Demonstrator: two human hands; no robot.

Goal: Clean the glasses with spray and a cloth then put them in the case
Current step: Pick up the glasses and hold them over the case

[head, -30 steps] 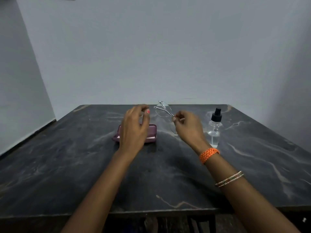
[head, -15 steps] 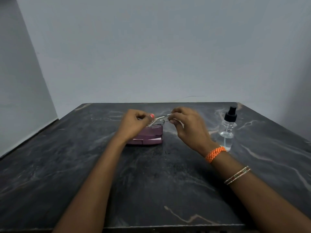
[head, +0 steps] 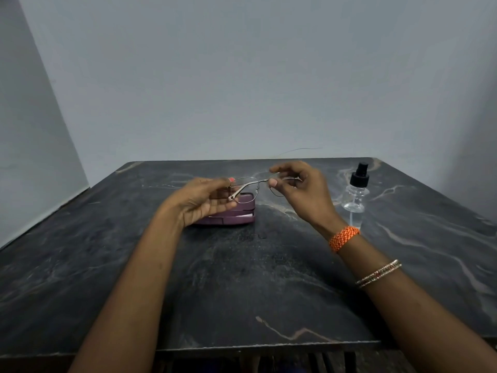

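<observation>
Head view, both hands [head: 204, 200] [head: 301, 192] pinching glasses [head: 255, 188] over case [head: 228, 214], spray bottle [head: 356, 192] right.

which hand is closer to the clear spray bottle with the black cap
Right. The right hand is just left of the clear spray bottle; the left hand is farther left, over the purple case.

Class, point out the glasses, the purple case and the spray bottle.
glasses [head: 246, 184]: head view, on the left lens rim.
purple case [head: 243, 202]: head view, on its lid.
spray bottle [head: 359, 177]: head view, on its black cap.
</observation>
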